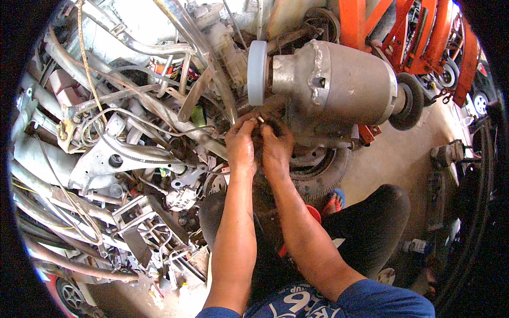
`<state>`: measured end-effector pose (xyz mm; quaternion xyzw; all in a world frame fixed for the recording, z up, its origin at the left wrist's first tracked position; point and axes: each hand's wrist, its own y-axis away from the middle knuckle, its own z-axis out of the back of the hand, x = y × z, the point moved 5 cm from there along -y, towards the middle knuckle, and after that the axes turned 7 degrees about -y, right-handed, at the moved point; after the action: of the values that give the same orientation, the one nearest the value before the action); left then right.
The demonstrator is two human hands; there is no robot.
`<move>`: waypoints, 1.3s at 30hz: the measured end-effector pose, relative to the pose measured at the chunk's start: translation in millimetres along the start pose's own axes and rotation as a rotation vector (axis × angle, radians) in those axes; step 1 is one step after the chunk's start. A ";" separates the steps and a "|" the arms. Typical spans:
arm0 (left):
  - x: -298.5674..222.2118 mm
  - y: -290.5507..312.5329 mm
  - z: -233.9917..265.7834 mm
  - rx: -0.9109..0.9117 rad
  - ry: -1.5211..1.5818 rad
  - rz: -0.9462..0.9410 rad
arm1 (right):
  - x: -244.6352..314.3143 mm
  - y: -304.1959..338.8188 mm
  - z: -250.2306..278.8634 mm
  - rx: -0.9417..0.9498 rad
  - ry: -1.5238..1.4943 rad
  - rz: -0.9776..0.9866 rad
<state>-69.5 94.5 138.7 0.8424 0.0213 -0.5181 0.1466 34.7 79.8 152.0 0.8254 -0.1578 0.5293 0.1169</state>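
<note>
Side by side, just below the grey grinding wheel [257, 74] of a bench grinder [352, 79], are my two hands. My left hand [241, 146] is closed, with thumb and fingers pinched together. Opposite it, my right hand [277, 148] is closed in the same way. Between the fingertips shows the pale end of a small metal piece [260, 120]; the rest is hidden by the fingers, and its kind does not show. The piece and the wheel appear apart. A dark round wheel [408, 100] sits on the grinder's other end.
Scrap metal, pipes and cables crowd the left, among them a silver control arm [119, 156]. Under the grinder lies a tyre [339, 169]. Orange metal frames [366, 24] stand at the far right. My bent knee [389, 206] is on the right, above the concrete floor [403, 159].
</note>
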 end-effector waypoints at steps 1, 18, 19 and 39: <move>-2.7 4.5 -9.4 0.001 -0.074 -0.017 | 0.9 -1.5 9.0 -0.033 0.032 -0.003; 34.2 36.0 24.2 0.200 -1.314 -0.079 | -53.7 77.7 182.9 0.742 0.831 -0.516; 38.5 37.5 27.4 0.174 -1.491 -0.121 | -88.6 95.2 213.3 0.917 1.107 -0.590; 220.9 19.3 35.2 0.287 -1.798 0.070 | -220.5 125.5 342.8 0.877 1.728 -0.374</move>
<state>5.7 40.9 -66.0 0.1315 -0.1914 -0.9725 0.0173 187.4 -129.3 -186.9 0.1368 0.3253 0.9347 -0.0425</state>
